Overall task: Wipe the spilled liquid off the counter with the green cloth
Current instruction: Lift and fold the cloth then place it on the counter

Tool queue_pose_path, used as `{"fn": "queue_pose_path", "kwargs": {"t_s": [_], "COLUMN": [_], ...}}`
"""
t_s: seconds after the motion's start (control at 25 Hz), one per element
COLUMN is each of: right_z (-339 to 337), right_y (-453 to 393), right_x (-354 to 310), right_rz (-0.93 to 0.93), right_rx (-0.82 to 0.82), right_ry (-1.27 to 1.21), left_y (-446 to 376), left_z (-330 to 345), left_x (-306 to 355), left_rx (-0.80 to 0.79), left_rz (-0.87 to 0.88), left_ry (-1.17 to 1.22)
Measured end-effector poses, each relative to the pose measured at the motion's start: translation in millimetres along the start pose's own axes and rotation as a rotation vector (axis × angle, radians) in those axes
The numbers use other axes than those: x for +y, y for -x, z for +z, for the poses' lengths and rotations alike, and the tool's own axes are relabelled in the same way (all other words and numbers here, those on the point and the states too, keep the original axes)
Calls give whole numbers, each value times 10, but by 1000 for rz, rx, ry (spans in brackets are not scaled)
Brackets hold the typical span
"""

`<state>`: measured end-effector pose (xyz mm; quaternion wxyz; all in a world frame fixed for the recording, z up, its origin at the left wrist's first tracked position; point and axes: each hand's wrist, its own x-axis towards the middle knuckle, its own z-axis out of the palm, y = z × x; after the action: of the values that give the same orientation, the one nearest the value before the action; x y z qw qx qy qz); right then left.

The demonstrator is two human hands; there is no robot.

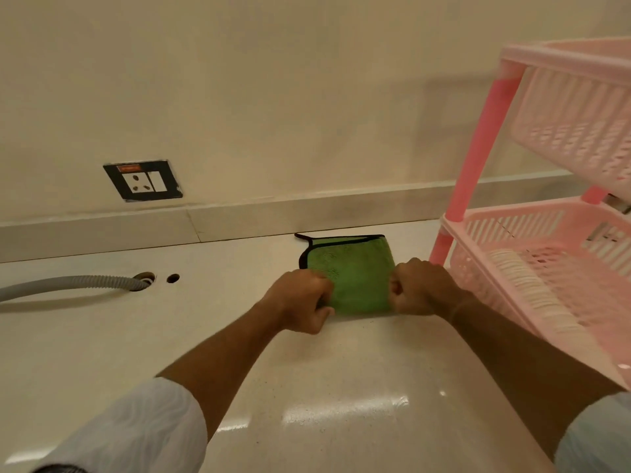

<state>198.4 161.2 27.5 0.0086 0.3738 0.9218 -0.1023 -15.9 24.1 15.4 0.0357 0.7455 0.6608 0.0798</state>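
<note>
A green cloth (pixel 351 268) with a black trim lies flat on the pale counter (pixel 239 353), close to the back wall. My left hand (pixel 300 298) grips its near left edge, fingers curled closed. My right hand (pixel 421 285) grips its near right edge the same way. The near edge of the cloth is folded over between the two fists. No spilled liquid stands out on the glossy counter; only light reflections show near the front.
A pink plastic rack (pixel 546 233) with slotted baskets stands right beside my right hand. A grey corrugated hose (pixel 68 285) runs into a hole in the counter at the left, next to a small hole (pixel 173 277). A wall socket (pixel 143 180) sits above.
</note>
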Motion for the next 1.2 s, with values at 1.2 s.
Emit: {"fn": "queue_pose_path", "kwargs": {"t_s": [1.2], "right_z": [551], "right_y": [-870], "right_x": [-151], "right_rz": [29], "right_rx": [37], "right_ry": [-25], "left_y": [-766], "left_z": [559], "left_x": [-285], "left_rx": [-130], "left_rz": [-380], "left_ry": [68]}}
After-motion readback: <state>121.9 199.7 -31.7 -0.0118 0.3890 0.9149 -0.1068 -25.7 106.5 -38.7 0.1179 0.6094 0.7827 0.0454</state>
